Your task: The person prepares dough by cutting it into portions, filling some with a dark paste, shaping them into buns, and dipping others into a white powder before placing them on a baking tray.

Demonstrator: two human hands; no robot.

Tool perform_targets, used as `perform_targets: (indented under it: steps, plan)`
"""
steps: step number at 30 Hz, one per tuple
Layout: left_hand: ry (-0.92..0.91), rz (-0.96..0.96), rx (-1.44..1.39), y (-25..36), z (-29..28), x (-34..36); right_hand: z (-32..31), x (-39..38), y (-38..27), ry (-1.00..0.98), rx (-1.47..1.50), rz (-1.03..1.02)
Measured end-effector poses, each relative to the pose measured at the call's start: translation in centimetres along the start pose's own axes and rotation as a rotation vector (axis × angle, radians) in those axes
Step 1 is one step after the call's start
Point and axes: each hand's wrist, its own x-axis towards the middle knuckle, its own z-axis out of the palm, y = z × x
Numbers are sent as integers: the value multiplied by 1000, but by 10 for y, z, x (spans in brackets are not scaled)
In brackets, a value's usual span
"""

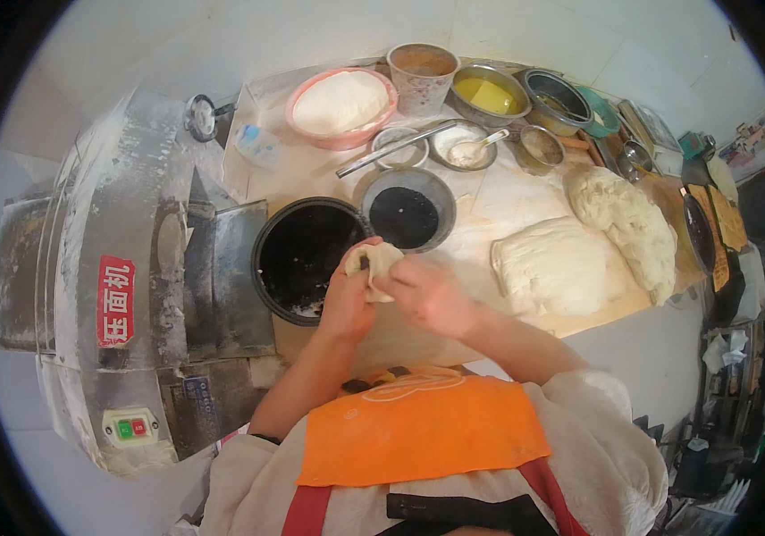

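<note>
Dough piece, single, pale, hollowed, up in the person's hands over the near part of the bench; black pot just to its left, grey bowl just beyond. Dark opening faces left; filling or shadow, cannot tell.

Left hand curled round it from the left; right hand bunched at its right edge, apparently pinching. Hands close together, only dough between.

Risks, as judged: too hard a pull on the right could tear a thin wall; a slack left hold could let it slip into the pot. Metal rod, propped across a small bowl, might roll if knocked.

Counts: hands, two. Big dough masses, two, side by side at right: flat slab, lumpier mass. Black pot, one; grey bowl, one, dark contents in it. Pink basin of white powder, one. Bucket, one. White spoon, one. Rod, one.
</note>
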Motion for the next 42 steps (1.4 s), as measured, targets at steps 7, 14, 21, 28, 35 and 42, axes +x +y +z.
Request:
perform_targets:
  steps: [7,14,21,28,35,42]
  plan:
    - [-308,-117,395,-18,58,4,-65,-32,45,50,469,352]
    - [-199,-107,96,-63,103,1,-77,-76,71,146,1191,851]
    - [-197,100,834,-85,111,7,-80,-102,89,-35,785,564]
    - [-270,41,882,-45,134,11,-94,-85,108,-73,1291,842]
    - [-410,52,1310,8,154,2,-90,-52,84,160,1495,866]
    - [-294,131,1674,11,140,-6,-77,-31,62,100,1399,828]
